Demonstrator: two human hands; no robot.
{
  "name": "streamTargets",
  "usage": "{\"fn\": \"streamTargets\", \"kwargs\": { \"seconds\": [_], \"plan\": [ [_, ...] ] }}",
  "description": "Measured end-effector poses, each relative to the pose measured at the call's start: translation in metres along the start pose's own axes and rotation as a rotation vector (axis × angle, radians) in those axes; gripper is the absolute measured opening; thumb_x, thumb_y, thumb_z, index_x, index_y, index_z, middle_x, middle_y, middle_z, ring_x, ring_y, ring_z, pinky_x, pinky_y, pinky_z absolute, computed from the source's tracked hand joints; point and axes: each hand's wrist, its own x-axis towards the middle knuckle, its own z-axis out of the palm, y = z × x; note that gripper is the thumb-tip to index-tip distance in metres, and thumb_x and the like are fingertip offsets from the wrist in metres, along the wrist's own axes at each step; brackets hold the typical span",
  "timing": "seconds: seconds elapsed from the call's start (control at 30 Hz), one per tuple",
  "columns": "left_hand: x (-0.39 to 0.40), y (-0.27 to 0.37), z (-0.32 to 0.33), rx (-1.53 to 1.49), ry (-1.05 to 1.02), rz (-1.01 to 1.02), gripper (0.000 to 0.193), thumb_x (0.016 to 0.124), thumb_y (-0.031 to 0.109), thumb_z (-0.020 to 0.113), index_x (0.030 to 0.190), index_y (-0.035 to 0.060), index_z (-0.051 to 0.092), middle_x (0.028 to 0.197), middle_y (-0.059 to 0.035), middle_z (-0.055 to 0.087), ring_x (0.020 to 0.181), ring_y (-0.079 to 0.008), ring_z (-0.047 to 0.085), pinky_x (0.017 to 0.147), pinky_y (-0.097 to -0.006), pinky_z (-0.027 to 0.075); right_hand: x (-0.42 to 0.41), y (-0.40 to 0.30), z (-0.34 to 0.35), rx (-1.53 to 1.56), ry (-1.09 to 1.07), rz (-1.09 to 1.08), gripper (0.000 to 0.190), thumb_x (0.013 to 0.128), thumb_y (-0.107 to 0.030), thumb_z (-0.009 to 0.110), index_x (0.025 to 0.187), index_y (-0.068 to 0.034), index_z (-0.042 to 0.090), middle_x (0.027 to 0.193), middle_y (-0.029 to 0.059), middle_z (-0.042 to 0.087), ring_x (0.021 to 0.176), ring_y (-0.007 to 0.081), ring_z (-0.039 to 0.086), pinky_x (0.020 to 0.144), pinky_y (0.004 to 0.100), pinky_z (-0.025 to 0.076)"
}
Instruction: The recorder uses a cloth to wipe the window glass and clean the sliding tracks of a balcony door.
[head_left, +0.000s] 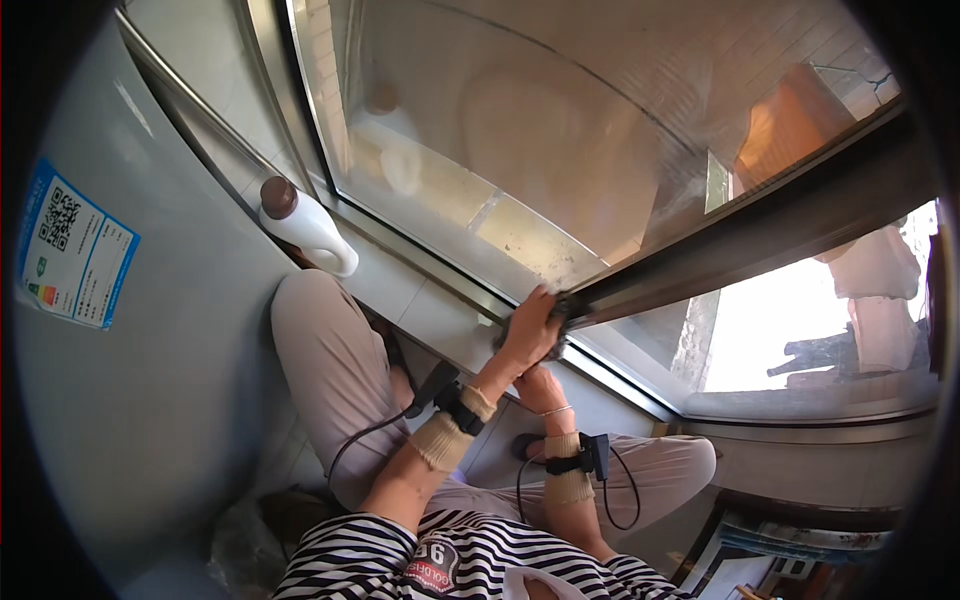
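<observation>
My left hand (531, 330) grips a dark, blurred cloth or scrubbing pad (561, 321). It presses this against the metal frame of the glass door, at the foot of the dark upright stile (720, 232). Just below, my right hand (541, 390) is close against the left one with its fingers curled; what it holds, if anything, is hidden. Under both hands runs the metal bottom track (435, 262) of the door. Clear glass panes (540, 135) stand on either side of the stile, with reflections on them.
A white plastic bottle (315, 232) with a brown cap stands on the tiled ledge, beside my left knee. The grey appliance panel (172, 360), bearing a printed label (79, 247), closes off the left. Cabled wrist straps (457, 409) sit on both forearms. Stacked items (795, 544) lie at lower right.
</observation>
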Motion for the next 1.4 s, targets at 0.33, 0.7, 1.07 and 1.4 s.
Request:
{"fn": "streamTargets", "kwargs": {
  "seconds": [0.33, 0.7, 1.07, 1.4],
  "plan": [
    [-0.019, -0.047, 0.009, -0.042, 0.071, -0.012, 0.014, 0.084, 0.011, 0.054, 0.095, 0.0017, 0.057, 0.093, -0.0218, 0.056, 0.090, -0.0434, 0.053, 0.077, -0.0466, 0.045, 0.004, -0.013, -0.013, -0.108, -0.002, -0.038, 0.032, 0.083, -0.036, 0.058, 0.101, -0.010, 0.067, 0.094, 0.0193, 0.067, 0.089, 0.0374, 0.063, 0.075, 0.0467, 0.050],
    [-0.016, -0.030, -0.018, -0.444, 0.190, -0.573, 0.046, 0.091, 0.038, 0.050, 0.090, -0.0072, 0.061, 0.079, -0.0186, 0.065, 0.070, -0.0283, 0.062, 0.067, -0.0381, 0.047, -0.022, -0.031, -0.038, 0.373, 0.321, -0.132, 0.050, 0.075, -0.032, 0.076, 0.103, 0.005, 0.057, 0.105, 0.0216, 0.051, 0.091, 0.0352, 0.055, 0.080, 0.0397, 0.048],
    [0.040, 0.122, -0.112, -0.646, 0.276, -0.103, 0.025, 0.091, 0.007, 0.047, 0.114, -0.0024, 0.055, 0.098, -0.0062, 0.059, 0.086, -0.0103, 0.054, 0.074, -0.0233, 0.045, -0.041, -0.113, -0.127, 0.762, 0.813, -0.407, 0.038, 0.068, -0.005, 0.074, 0.100, 0.002, 0.055, 0.085, 0.0113, 0.062, 0.073, 0.0190, 0.061, 0.064, 0.0302, 0.049],
    [0.119, 0.235, -0.155, 0.316, 0.399, 0.725, 0.052, 0.068, -0.002, 0.062, 0.117, 0.0023, 0.047, 0.105, -0.0172, 0.045, 0.096, -0.0350, 0.049, 0.077, -0.0390, 0.045, -0.013, -0.173, -0.270, -0.344, 1.502, -0.388, 0.037, 0.073, 0.004, 0.057, 0.109, 0.006, 0.051, 0.121, 0.0276, 0.044, 0.115, 0.0482, 0.043, 0.093, 0.0516, 0.042]
  ]
}}
